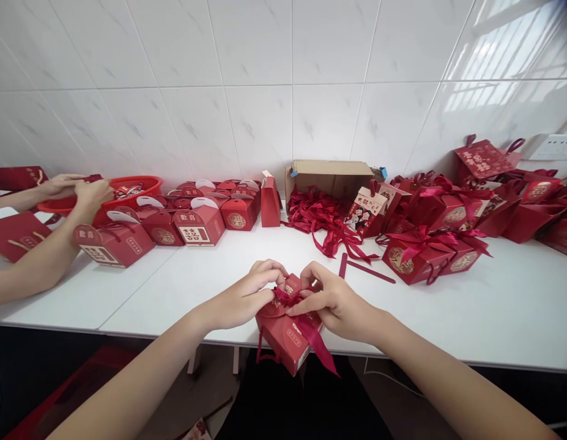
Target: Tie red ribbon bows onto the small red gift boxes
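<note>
A red gift box (285, 333) with gold print sits at the table's front edge, its near end jutting out over my lap. Dark red ribbon (317, 342) is gathered on its top, and one tail hangs down the near side. My left hand (249, 296) pinches the ribbon from the left with thumb and fingertips. From the right, my right hand (336, 299) has its fingers closed on the same ribbon beside the knot. The fingers partly cover the knot. A twisted cord handle (267, 351) droops from the box's left side.
Red boxes (198, 223) stand in rows at back left, near a red basin (145, 183) and another person's hands (93, 189). A cardboard carton (331, 168) spills loose ribbons (317, 214). Bow-tied boxes (430, 256) crowd the right. Flat strips (370, 271) lie behind my right hand.
</note>
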{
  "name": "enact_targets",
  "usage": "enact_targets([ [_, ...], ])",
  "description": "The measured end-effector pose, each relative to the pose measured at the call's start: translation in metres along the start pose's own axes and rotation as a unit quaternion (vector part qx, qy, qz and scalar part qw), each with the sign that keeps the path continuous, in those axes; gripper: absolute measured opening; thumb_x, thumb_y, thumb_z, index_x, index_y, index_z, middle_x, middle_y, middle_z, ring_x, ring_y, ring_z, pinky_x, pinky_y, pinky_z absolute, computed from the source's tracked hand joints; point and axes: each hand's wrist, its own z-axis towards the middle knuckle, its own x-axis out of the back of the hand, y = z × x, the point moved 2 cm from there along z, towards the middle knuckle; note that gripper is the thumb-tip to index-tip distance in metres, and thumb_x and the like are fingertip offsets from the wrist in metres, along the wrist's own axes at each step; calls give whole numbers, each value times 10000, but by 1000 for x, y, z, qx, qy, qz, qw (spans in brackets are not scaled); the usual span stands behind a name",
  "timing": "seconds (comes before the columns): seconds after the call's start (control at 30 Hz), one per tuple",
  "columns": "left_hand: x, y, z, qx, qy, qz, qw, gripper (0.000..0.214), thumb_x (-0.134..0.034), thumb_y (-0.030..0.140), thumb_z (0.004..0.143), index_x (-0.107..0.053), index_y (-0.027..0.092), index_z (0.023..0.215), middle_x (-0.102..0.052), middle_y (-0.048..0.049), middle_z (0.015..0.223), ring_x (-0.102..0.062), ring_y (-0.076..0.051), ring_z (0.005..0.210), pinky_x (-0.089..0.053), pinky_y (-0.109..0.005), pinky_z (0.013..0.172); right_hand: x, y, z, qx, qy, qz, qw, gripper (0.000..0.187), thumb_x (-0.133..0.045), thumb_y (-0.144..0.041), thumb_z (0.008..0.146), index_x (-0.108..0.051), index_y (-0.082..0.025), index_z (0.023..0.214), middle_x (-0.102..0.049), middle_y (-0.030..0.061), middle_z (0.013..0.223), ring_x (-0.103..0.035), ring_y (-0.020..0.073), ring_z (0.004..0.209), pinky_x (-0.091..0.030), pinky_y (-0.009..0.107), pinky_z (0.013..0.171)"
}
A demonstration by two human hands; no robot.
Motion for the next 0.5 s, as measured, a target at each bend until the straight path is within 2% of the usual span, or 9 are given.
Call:
enact_targets([
  [0.17, -3, -2, 0, 8, -22, -40, 999, 234, -368, 104, 779, -568, 224, 763, -536, -19, 1126, -426, -207, 1151, -403, -339, 968, -3, -13, -1, -38, 25, -8, 999, 438, -451, 54, 763, -751, -242, 880, -441, 48, 874, -525, 142, 817, -526, 264, 645],
  [0.27, -6, -1, -3, -12, -28, -53, 998, 221, -403, 168, 847, -593, 220, 745, -546, -36, 1142, -421, -219, 1170, -408, -345, 963, -1, -16, -1, -58, 48, 17, 997, 384, -452, 15, 796, -730, -233, 885, -496, 45, 873, -556, 129, 789, -521, 260, 651],
  [0.4, -12, -1, -8, -32, 28, -59, 997, 210, -474, 301, 887, -629, 222, 771, -592, -56, 1124, -454, -217, 1162, -389, -370, 995, 7, -13, -1, -118, 83, 46, 989, 194, -519, -91, 835, -654, -205, 913, -614, 31, 852, -591, 133, 761, -516, 258, 641],
  [0.5, -16, -2, -9, -23, 70, -72, 995, 199, -506, 319, 872, -645, 221, 768, -610, -59, 1155, -466, -221, 1185, -369, -380, 1019, 14, -8, 0, -124, 71, 51, 988, 125, -555, -130, 836, -635, -198, 904, -655, 30, 860, -610, 141, 786, -517, 271, 681],
])
